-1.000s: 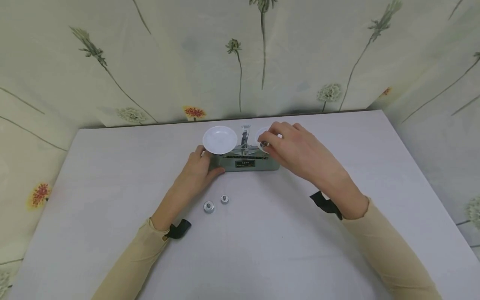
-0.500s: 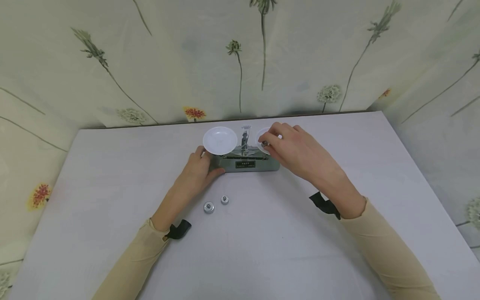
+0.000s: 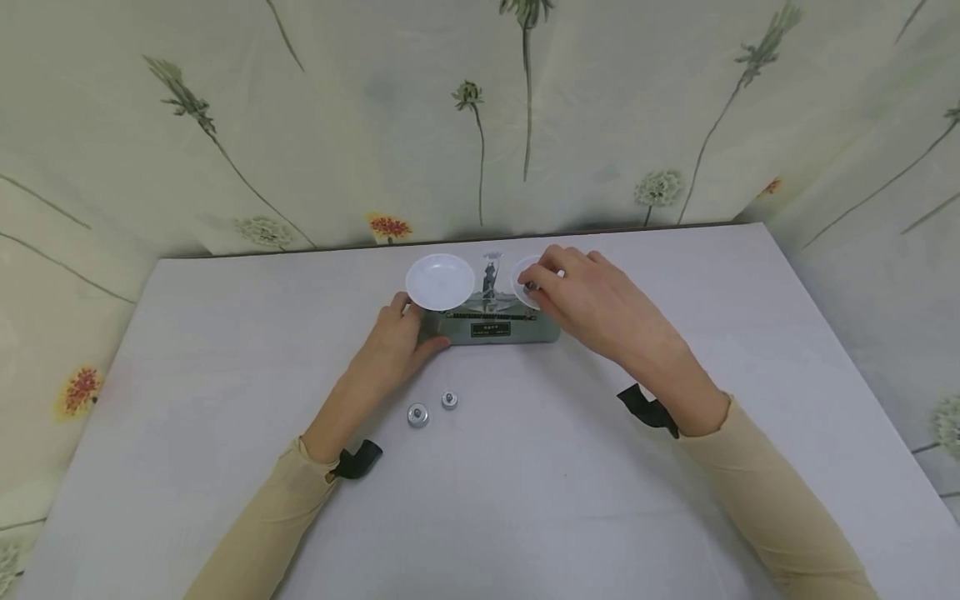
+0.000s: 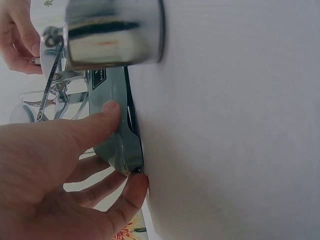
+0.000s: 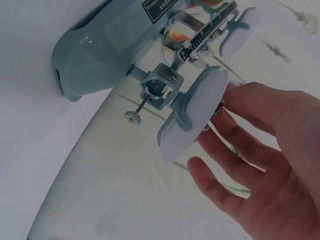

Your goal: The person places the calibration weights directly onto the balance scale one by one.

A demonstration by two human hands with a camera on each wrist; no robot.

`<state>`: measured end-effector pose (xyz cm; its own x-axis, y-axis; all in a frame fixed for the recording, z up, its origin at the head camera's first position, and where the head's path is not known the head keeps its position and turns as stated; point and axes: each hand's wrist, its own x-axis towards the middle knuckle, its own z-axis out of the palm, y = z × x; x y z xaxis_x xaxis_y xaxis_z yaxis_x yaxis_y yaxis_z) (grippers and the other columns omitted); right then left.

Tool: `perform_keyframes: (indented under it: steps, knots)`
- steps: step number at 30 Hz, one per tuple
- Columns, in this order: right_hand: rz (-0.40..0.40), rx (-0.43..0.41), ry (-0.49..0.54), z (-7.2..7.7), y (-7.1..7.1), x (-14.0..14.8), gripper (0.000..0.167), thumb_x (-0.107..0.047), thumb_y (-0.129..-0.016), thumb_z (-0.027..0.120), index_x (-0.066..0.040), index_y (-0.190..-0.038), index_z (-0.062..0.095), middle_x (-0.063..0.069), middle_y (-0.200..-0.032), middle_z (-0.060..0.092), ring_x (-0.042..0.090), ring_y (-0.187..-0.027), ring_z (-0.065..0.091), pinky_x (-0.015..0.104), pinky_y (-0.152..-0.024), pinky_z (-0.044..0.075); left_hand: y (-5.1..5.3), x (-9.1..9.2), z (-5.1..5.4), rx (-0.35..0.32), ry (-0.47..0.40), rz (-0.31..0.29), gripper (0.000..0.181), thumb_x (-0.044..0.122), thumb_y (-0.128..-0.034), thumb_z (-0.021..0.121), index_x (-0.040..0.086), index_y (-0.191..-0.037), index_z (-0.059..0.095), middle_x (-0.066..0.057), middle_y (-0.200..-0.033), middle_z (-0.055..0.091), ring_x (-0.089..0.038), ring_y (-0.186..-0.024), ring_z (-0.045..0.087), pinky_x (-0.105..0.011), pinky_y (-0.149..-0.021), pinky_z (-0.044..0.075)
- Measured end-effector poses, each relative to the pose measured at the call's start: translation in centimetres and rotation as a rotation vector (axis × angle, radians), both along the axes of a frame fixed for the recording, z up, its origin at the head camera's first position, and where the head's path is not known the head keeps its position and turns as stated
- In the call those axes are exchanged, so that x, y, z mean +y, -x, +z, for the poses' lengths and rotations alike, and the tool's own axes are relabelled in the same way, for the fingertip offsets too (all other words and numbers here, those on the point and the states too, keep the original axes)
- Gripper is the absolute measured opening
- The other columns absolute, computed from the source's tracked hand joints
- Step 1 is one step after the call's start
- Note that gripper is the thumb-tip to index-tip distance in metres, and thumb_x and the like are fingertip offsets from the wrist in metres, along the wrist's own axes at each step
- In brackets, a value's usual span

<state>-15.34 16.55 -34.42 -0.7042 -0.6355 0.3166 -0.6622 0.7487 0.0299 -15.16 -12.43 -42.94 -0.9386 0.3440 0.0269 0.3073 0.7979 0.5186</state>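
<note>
A grey-green balance scale [image 3: 525,331] stands near the back of the table. My left hand [image 3: 386,346] grips the left end of its base; in the left wrist view the thumb lies on the front and the fingers reach round the end. Over the right pan [image 3: 519,272], my right hand [image 3: 592,304] pinches a small metal weight [image 3: 530,287] between thumb and fingers. In the right wrist view, shiny metal bits [image 5: 205,128] show at the pan's upper face, mostly hidden by the pan and fingers. Nothing lies on the left pan [image 3: 439,282].
Two metal weights, a larger one [image 3: 417,415] and a smaller one [image 3: 449,400], stand on the white table [image 3: 525,500] in front of the scale. A flower-patterned cloth [image 3: 420,125] hangs behind the table's back edge.
</note>
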Motion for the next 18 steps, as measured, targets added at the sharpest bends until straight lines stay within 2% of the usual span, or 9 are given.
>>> perform_keyframes:
  steps: [18]
  knots:
    - [-0.021,-0.005,-0.019,0.03,0.09,0.05,0.019,-0.014,-0.102,0.075,-0.011,-0.121,0.075,0.01,-0.105,0.07,0.026,-0.091,0.067,0.04,-0.074,0.053,-0.02,0.08,0.16,-0.013,-0.011,0.007,0.076,0.032,-0.1007,0.078,-0.001,-0.16,0.044,-0.03,-0.157,0.049,-0.05,-0.142,0.054,-0.059,-0.121,0.049]
